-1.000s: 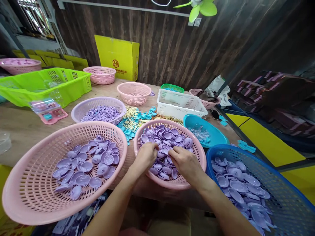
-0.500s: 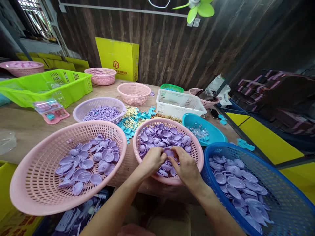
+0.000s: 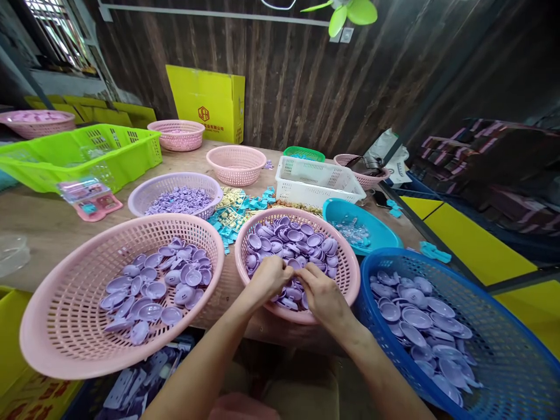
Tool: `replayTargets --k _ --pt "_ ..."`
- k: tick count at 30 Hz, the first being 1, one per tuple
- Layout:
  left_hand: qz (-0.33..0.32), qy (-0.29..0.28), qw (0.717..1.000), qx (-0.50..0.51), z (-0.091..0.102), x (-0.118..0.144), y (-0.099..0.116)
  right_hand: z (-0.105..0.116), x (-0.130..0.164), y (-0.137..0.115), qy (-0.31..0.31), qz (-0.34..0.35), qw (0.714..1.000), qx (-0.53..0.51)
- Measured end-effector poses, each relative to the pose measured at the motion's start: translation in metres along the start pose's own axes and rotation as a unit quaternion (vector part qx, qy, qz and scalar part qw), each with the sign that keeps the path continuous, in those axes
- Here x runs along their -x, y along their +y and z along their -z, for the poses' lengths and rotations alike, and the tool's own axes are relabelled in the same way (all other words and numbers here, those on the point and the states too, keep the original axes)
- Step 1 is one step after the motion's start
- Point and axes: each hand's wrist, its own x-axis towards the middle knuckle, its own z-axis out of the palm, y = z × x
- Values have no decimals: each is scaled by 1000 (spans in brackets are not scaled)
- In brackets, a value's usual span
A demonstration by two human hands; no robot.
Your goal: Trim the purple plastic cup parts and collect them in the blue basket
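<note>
Over the middle pink basket (image 3: 353, 274), my left hand (image 3: 271, 279) and my right hand (image 3: 322, 293) meet with their fingertips pinched together. A small purple plastic piece is held between them, mostly hidden by the fingers. Below and behind the hands, the basket holds a heap of shallow oval purple plastic pieces (image 3: 294, 235), some hollow side up. To the left, a larger tilted pink basket (image 3: 61, 291) has similar purple oval pieces (image 3: 150, 312). To the right, the blue basket (image 3: 510, 344) carries larger purple oval pieces (image 3: 417, 318), some with a narrow tip.
Behind the baskets lie small turquoise and cream parts (image 3: 231, 216). A lilac basket (image 3: 139, 195) of small purple parts, a white crate (image 3: 317, 189) and a turquoise basin (image 3: 380, 233) with clear pieces stand around them. A green crate (image 3: 131, 160) sits at far left.
My hands have drawn closer together and the fingertips now cover more of the purple piece. The view has shifted slightly; the baskets stay in place.
</note>
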Motion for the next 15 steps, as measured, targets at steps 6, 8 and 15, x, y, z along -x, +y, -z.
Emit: replayTargets --k 6,8,15 --pt "-1 -23 1000 20 6 -1 0 3 1 0 -17 39 999 -19" --pt "-3 -34 999 28 5 -2 -2 2 0 -1 -19 44 999 -10" --pt "-66 -19 998 7 -1 -7 -13 2 0 0 -5 47 992 -113"
